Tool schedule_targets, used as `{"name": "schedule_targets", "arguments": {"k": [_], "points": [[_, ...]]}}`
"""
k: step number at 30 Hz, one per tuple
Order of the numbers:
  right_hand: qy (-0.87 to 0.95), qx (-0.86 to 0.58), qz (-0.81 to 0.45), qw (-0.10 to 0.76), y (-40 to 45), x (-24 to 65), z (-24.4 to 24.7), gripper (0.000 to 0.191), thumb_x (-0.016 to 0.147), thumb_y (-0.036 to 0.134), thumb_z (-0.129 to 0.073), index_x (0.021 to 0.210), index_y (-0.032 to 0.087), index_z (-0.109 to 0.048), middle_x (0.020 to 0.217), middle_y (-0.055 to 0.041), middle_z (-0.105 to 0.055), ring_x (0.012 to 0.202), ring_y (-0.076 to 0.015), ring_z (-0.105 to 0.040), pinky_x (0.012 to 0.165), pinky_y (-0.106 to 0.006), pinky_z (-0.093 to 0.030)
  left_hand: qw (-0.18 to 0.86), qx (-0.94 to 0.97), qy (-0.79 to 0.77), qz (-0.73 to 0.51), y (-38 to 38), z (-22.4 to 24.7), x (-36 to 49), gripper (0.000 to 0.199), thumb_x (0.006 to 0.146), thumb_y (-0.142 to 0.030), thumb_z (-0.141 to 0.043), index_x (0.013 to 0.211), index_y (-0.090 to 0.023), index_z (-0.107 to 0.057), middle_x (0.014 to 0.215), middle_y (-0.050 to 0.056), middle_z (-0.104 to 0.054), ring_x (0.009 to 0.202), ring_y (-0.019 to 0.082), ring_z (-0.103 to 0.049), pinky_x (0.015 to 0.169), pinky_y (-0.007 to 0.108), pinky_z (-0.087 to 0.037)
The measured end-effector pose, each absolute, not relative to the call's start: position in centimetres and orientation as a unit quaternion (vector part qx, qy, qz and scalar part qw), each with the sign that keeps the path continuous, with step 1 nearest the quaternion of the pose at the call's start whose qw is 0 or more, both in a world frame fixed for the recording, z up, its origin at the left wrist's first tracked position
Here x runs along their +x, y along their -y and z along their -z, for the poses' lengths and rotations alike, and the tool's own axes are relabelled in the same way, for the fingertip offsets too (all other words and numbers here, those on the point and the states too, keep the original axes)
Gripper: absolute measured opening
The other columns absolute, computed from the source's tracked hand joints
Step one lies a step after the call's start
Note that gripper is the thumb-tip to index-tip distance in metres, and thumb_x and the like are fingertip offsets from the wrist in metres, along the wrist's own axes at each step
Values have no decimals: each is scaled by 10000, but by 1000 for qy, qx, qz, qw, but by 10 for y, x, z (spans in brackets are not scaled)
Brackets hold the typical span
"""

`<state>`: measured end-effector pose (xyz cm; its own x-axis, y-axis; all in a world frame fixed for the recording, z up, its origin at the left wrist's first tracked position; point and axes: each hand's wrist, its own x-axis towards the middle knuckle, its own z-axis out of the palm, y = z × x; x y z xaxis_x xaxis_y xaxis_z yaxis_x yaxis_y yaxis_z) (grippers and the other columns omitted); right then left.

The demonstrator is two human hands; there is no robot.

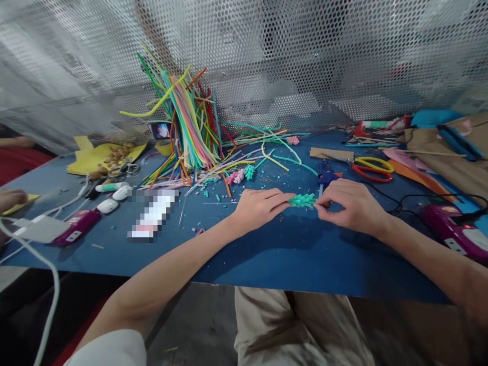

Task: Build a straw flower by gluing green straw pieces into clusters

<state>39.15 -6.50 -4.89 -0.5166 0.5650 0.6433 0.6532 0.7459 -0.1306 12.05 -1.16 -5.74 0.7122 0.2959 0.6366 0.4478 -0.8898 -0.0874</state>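
Observation:
Between my two hands, low over the blue table, is a small green piece (302, 200) with leaf-like tufts. My left hand (263, 208) pinches its left end between fingers and thumb. At its right end my right hand (343, 204) has thumb and forefinger pressed together. A blue glue gun (326, 174) lies just behind my right hand, partly hidden by it. Pink, lilac and green tufted pieces (239, 176) lie behind my left hand, with small cut bits scattered around.
A tall bundle of coloured pipe cleaners (190, 122) stands at the back. Scissors (371, 169) lie back right, near a purple power strip (453, 229). At left are a pixelated phone-like object (154, 213), cables and another person's hand (11, 200). The table (244, 264) ends near my lap.

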Motion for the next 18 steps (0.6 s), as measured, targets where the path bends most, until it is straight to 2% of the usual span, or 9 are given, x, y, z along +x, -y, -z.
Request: {"name": "schedule_targets", "arguments": {"k": [8, 11, 14, 16, 18], "points": [[849, -377, 28, 369, 69, 392, 45, 60, 864, 243, -661, 865, 234, -602, 757, -16, -659, 690, -180, -605, 698, -345, -482, 88, -915, 239, 313, 13, 53, 122, 237, 996, -384, -587, 1163, -296, -730, 969, -33, -783, 757, 68, -716, 576, 197, -436], [810, -430, -18, 398, 70, 394, 45, 175, 857, 314, -685, 967, 231, -578, 806, -26, -652, 674, -173, -577, 667, -334, -495, 76, -908, 248, 329, 11, 52, 120, 235, 986, -400, -600, 1118, -270, -744, 963, -20, -784, 740, 78, -715, 594, 202, -453], [792, -471, -62, 384, 69, 395, 45, 326, 838, 391, -722, 1080, 217, -590, 855, -26, -681, 692, -166, -579, 680, -324, -505, 71, -906, 253, 331, 9, 52, 118, 234, 989, -395, -594, 1085, -248, -748, 951, -9, -782, 740, 87, -716, 604, 211, -455], [793, -478, -71, 370, 68, 392, 46, 315, 847, 434, -721, 1052, 210, -635, 852, -29, -707, 689, -161, -581, 687, -320, -500, 67, -906, 257, 328, 8, 52, 118, 233, 993, -392, -588, 1082, -247, -747, 956, -7, -779, 757, 89, -718, 621, 213, -460], [791, -479, -81, 373, 69, 387, 46, 282, 856, 470, -715, 934, 202, -676, 803, -29, -714, 654, -156, -578, 657, -313, -487, 67, -905, 259, 332, 8, 52, 118, 231, 992, -394, -590, 1075, -248, -748, 953, -7, -778, 768, 90, -719, 634, 212, -464]]}}
